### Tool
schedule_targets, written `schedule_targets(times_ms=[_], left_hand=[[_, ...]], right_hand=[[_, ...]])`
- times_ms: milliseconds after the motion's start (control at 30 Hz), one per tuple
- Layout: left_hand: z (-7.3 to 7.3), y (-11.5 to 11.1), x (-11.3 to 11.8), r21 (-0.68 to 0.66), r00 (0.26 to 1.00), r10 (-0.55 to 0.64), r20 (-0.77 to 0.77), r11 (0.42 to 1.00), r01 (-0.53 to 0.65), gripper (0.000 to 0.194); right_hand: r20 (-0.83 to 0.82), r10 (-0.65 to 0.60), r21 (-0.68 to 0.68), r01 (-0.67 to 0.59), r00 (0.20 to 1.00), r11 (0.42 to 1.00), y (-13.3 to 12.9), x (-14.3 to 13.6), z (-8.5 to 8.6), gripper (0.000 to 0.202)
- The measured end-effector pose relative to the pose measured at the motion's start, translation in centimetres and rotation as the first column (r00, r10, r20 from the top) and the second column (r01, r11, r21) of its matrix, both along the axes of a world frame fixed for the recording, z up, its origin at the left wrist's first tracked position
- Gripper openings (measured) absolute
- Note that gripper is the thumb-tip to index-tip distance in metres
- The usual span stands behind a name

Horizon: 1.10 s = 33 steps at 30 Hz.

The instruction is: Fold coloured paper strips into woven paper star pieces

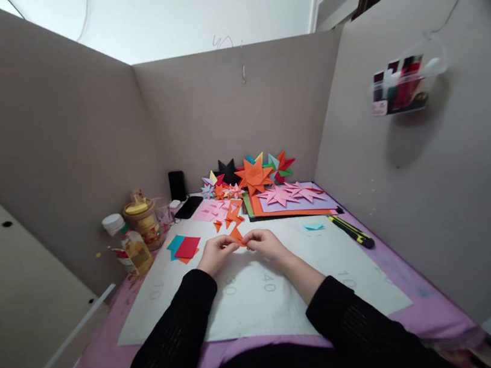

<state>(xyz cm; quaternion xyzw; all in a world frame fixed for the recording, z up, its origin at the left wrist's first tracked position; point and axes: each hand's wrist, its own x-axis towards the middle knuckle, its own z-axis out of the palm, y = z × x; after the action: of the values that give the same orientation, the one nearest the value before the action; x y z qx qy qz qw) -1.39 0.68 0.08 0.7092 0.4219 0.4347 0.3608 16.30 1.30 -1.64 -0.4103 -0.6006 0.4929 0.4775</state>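
A small folded piece of orange paper [237, 235] is held up between my two hands over the white mat. My left hand [217, 252] pinches its left edge with thumb and fingertips. On the other side, my right hand [265, 243] grips the right edge in the same way. Just beyond lie several folded orange paper pieces [233, 213]. Left of my left hand rest square paper sheets in red [187, 247], blue and orange, overlapping. A folded light-blue paper piece [314, 227] sits on the mat to the right of my right hand.
Folded paper stars, including a big orange one [254, 175], stand at the back near pink stars [280, 195] on coloured sheets. A yellow-black box cutter [351, 232] lies right. At left are a glue bottle [136, 251], a jar [144, 222] and a phone [189, 207]. Grey partitions enclose the table.
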Motion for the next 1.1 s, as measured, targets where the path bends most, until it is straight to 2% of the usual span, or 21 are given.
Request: schedule_targets(times_ms=[267, 500, 667, 800, 900, 1100], left_hand=[[-0.3, 0.0, 0.4, -0.086, 0.996, 0.047, 0.078, 0.996, -0.040, 0.024], [-0.5, -0.1, 0.8, -0.092, 0.991, 0.100, 0.089, 0.992, -0.091, 0.020], [-0.6, 0.0, 1.0, -0.058, 0.982, 0.161, 0.103, 0.986, -0.155, 0.019], [-0.3, -0.2, 1.1, -0.015, 0.969, 0.211, 0.128, 0.977, -0.211, 0.020], [-0.1, -0.3, 1.2, -0.002, 0.963, 0.225, 0.147, 0.974, -0.227, 0.021], [-0.1, -0.4, 1.3, -0.024, 0.961, 0.211, 0.182, 0.977, -0.210, 0.022]], right_hand=[[0.146, -0.015, 0.097, 0.001, 0.989, 0.995, -0.4, -0.3, 0.0, 0.018], [0.142, -0.015, 0.145, -0.006, 0.990, 0.989, -0.4, -0.5, -0.3, 0.011], [0.009, 0.031, 0.079, -0.032, 0.999, 0.996, -0.3, -0.5, -0.3, 0.013], [0.061, 0.030, 0.022, -0.031, 0.998, 0.999, -0.6, -0.5, 0.0, 0.018], [0.127, -0.007, 0.044, 0.002, 0.992, 0.999, -0.8, -0.6, 0.1, 0.020], [0.130, -0.111, 0.095, 0.099, 0.985, 0.991, -0.8, -0.9, -0.4, 0.019]])
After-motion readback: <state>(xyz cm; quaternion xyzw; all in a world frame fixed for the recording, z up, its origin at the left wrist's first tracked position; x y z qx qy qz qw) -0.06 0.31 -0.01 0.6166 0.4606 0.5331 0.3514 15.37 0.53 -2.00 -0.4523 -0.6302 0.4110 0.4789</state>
